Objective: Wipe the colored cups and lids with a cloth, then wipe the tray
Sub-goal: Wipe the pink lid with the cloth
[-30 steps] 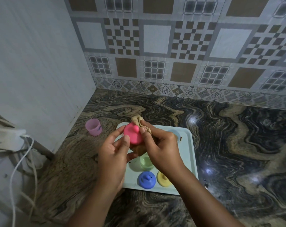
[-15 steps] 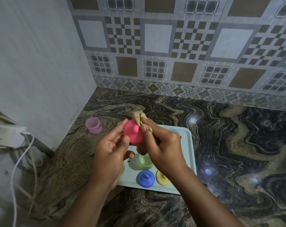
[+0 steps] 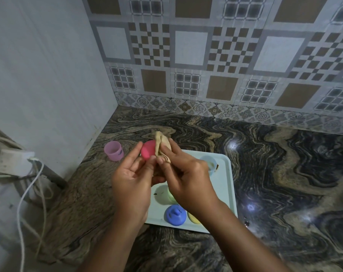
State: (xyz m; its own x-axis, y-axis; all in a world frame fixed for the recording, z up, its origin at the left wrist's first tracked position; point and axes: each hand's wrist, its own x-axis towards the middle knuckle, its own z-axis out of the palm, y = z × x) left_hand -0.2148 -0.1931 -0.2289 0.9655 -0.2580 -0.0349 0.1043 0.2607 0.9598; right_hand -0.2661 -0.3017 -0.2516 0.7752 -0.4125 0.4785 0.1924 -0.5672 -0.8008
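- Left hand [image 3: 133,183] pinches the pink lid [image 3: 147,150] by its edge, raised over the far-left corner of the tray [image 3: 226,185]. This likely keeps the lid's face open for wiping.
- Right hand [image 3: 188,177] clenches the bunched cloth [image 3: 162,147], pressed on the lid's right side.
- Pink cup [image 3: 114,151] stands on the counter [image 3: 284,173], left of the tray. Probably parked there as done.
- On the tray: blue lid [image 3: 175,214] and yellow lid [image 3: 194,218] near, green cup [image 3: 171,194] in the middle, blue cup [image 3: 209,163] far right. Likely still queued.
- Tray wipe comes last.
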